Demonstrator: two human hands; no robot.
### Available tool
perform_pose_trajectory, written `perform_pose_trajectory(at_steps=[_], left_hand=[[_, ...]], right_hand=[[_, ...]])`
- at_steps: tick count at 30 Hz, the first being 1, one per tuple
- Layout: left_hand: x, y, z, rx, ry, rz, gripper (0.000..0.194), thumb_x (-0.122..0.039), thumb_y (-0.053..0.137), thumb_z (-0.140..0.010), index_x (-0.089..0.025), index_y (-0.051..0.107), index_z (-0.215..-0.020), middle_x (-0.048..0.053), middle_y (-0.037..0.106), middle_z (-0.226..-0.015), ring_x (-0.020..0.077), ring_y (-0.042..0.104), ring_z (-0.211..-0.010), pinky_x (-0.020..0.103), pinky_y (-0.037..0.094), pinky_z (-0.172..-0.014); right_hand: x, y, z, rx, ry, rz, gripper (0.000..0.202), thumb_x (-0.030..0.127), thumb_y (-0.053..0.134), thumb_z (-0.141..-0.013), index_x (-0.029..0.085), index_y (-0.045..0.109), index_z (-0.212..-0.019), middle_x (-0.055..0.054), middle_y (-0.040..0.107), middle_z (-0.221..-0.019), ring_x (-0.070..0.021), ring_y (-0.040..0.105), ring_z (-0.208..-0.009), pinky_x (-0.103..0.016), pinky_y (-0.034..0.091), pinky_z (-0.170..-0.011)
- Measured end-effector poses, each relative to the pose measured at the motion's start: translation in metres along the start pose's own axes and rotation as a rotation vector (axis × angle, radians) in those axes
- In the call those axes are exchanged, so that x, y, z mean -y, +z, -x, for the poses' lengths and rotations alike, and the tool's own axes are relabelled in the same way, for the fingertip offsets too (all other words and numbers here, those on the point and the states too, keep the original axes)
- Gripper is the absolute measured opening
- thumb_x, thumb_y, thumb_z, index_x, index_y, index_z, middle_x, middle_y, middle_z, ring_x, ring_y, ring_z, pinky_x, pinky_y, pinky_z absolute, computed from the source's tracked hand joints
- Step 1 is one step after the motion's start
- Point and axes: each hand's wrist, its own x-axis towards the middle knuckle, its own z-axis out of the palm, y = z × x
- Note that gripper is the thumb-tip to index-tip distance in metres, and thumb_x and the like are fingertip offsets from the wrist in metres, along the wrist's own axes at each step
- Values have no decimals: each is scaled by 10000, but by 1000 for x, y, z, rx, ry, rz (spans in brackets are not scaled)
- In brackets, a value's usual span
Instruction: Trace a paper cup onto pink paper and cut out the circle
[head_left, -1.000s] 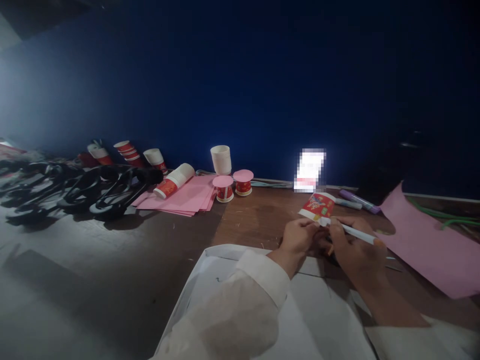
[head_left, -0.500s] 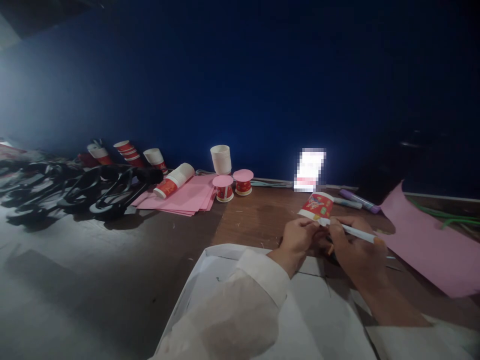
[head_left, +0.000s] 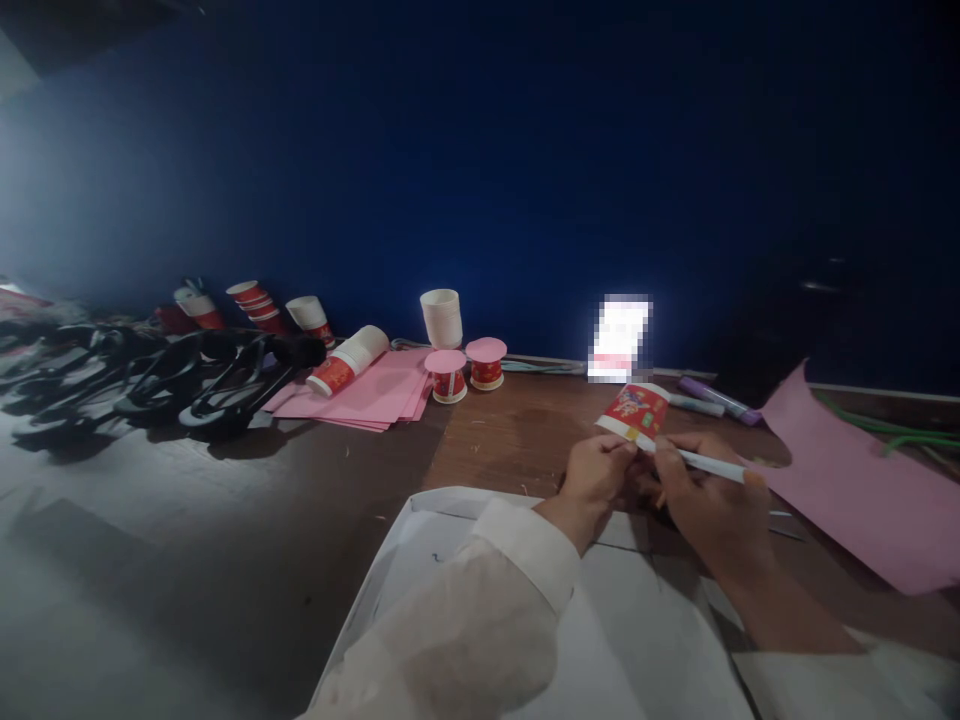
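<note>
A red and white paper cup (head_left: 637,410) is tilted in my left hand (head_left: 598,480), whose fingers are closed on its lower edge. My right hand (head_left: 716,500) grips a white marker pen (head_left: 716,465) with an orange end. The pen's tip points at the cup's white band, beside my left fingers; whether it touches cannot be made out. Behind the hands, a purple marker (head_left: 718,401) and a pale marker (head_left: 694,405) lie on the table. To the right is a pink paper sheet (head_left: 862,480) with a curved cut edge.
A white box lid (head_left: 397,540) lies under my forearms. Two short red cups topped with pink discs (head_left: 486,350) stand near a white cup (head_left: 442,318). Stacked cups (head_left: 349,362) rest on pink sheets (head_left: 375,410). Black strapped items (head_left: 225,395) line the left; a lit phone (head_left: 620,340) leans behind.
My right hand and the marker pen have shifted slightly left along the cup. The cup has turned a little; my left hand stays nearly still.
</note>
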Motion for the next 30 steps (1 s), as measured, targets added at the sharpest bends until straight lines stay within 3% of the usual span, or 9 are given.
perform_pose_trajectory(at_steps=[11, 24, 30], left_hand=[[3, 1, -3, 37, -9, 110, 314, -171, 706, -727, -185, 517, -477, -16, 467, -508, 130, 544, -605, 254, 502, -683], [10, 3, -10, -20, -121, 209, 152, -167, 779, -697, -148, 662, -600, 21, 656, -637, 121, 610, -613, 262, 531, -717], [9, 3, -10, -23, -134, 228, 153, -114, 747, -735, -141, 673, -603, 22, 657, -632, 111, 627, -621, 257, 543, -767]], right_hand=[[-1, 1, 0, -37, 34, 53, 230, 416, 586, -919, 226, 698, -854, -71, 748, -815, -246, 687, -742, -360, 486, -698], [-4, 1, -2, -105, -22, 82, 215, 372, 588, -933, 208, 708, -861, -67, 743, -799, -238, 689, -735, -346, 490, -701], [-4, 1, -1, -119, -31, 101, 214, 366, 591, -932, 201, 710, -865, -68, 746, -797, -230, 686, -711, -340, 489, -685]])
